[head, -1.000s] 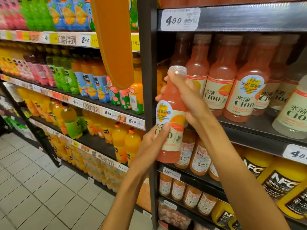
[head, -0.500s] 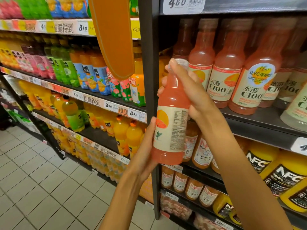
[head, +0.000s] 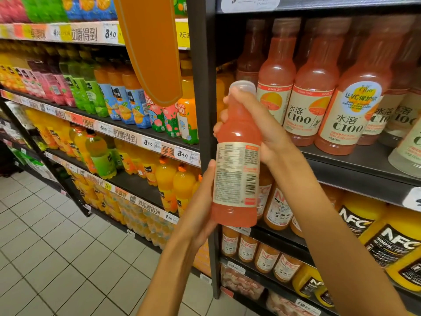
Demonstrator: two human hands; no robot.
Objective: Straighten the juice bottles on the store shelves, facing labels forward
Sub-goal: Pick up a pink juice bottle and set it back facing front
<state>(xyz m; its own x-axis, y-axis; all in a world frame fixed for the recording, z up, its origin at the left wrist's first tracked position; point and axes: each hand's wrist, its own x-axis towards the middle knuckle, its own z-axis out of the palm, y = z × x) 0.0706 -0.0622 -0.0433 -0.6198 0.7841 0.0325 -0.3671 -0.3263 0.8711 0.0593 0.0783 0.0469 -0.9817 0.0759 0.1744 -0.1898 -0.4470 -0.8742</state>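
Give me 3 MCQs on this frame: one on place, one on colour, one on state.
1. Where does the right hand grip the held bottle?
A. base
B. neck and shoulder
C. label middle

2. What colour is the drink in the held bottle?
A. pink-orange
B. green
C. blue

3. Which side of the held bottle's label faces the camera?
A. C100 logo
B. blank side
C. fine print and barcode

Answers: 1 B, its fingers wrap just under the cap, while the left hand holds the lower part. 2 A, pink-orange shows above and below the label. 3 C, text block and barcode are visible.
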